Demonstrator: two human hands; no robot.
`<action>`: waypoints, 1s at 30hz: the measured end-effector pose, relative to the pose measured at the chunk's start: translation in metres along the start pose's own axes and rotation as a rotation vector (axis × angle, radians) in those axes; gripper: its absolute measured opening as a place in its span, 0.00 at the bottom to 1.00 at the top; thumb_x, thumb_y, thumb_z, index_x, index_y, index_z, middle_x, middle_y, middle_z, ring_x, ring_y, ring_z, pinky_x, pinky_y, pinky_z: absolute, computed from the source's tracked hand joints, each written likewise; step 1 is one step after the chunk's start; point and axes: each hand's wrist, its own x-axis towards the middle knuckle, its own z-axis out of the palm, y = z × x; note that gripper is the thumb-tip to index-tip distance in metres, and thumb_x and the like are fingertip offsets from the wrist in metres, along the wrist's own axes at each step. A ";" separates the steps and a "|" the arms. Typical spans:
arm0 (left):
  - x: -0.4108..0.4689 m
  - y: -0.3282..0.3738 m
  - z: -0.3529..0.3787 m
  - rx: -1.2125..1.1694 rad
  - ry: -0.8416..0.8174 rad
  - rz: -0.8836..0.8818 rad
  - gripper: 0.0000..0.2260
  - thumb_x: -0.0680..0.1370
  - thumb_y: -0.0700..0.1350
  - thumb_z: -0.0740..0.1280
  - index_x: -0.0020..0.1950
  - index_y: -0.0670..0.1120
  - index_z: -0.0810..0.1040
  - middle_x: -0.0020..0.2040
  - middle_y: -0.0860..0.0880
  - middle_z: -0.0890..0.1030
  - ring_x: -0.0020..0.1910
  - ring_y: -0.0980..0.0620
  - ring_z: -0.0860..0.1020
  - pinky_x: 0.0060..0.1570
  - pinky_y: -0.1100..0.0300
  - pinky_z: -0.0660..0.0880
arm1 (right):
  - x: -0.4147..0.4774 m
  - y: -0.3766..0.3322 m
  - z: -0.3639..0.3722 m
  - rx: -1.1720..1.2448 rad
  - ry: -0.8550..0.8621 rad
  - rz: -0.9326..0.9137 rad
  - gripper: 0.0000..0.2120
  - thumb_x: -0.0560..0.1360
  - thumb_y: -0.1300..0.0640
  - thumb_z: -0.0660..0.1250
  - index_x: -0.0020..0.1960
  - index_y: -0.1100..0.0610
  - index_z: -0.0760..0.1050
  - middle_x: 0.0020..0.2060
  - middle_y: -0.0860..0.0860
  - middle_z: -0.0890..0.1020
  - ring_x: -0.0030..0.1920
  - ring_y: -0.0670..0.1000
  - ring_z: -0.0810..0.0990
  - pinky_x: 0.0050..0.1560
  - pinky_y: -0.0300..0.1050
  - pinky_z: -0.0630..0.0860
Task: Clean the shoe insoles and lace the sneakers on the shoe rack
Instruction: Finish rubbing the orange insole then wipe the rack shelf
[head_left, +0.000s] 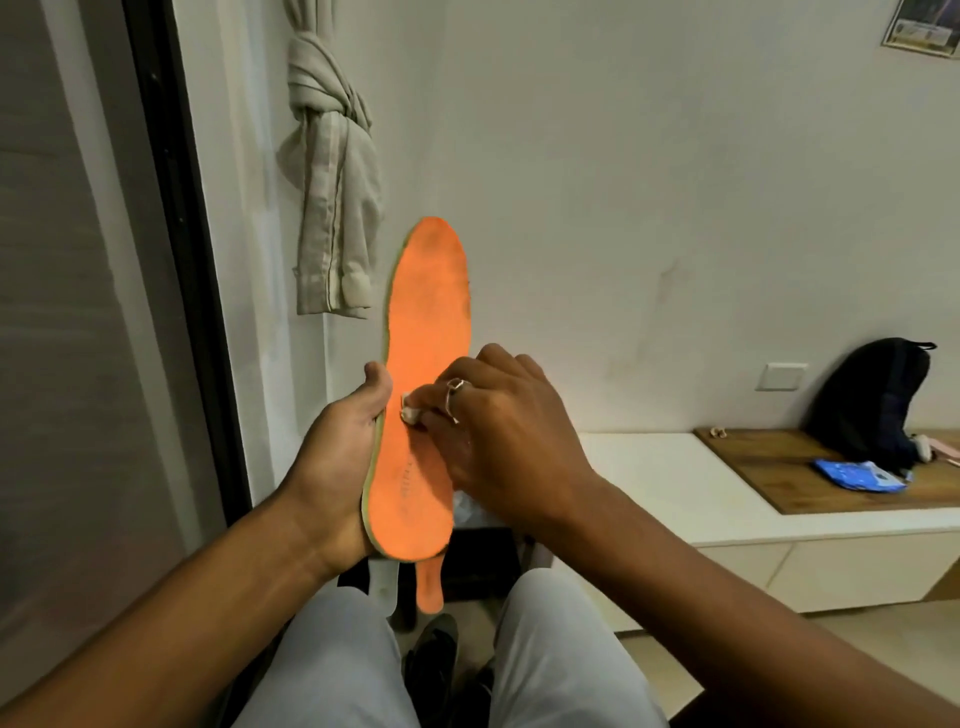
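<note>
An orange insole (427, 322) stands upright in front of me, toe end up. My left hand (343, 457) grips its lower left edge, thumb along the rim. My right hand (498, 431) pinches a small white wipe (409, 408) and presses it against the insole's middle. A second orange insole (430, 587) and a white insole (384, 584) lie below, between my knees, partly hidden. A dark sneaker (436, 654) sits on the floor between my legs.
A knotted beige curtain (332, 208) hangs on the wall behind the insole. To the right runs a low white bench (675, 488) with a wooden top, a black backpack (872, 400) and a blue packet (857, 475).
</note>
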 end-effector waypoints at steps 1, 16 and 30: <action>0.000 0.000 -0.001 0.002 0.009 0.007 0.32 0.84 0.61 0.49 0.52 0.42 0.87 0.48 0.42 0.86 0.44 0.46 0.86 0.39 0.53 0.84 | 0.002 -0.001 0.004 0.032 0.015 0.016 0.08 0.76 0.55 0.69 0.51 0.51 0.86 0.42 0.48 0.84 0.44 0.54 0.77 0.42 0.54 0.74; 0.001 0.007 -0.005 -0.006 0.024 0.007 0.33 0.84 0.63 0.49 0.53 0.41 0.86 0.50 0.41 0.86 0.45 0.45 0.86 0.39 0.51 0.84 | 0.001 -0.012 0.009 0.196 0.035 -0.038 0.08 0.76 0.58 0.70 0.52 0.53 0.86 0.42 0.50 0.84 0.43 0.54 0.77 0.44 0.54 0.75; 0.002 0.007 -0.009 0.035 0.072 0.000 0.33 0.83 0.64 0.49 0.60 0.41 0.82 0.53 0.40 0.85 0.51 0.43 0.86 0.46 0.49 0.84 | -0.009 -0.021 0.014 0.324 0.088 -0.020 0.07 0.76 0.59 0.72 0.52 0.55 0.86 0.43 0.51 0.84 0.43 0.54 0.77 0.45 0.55 0.74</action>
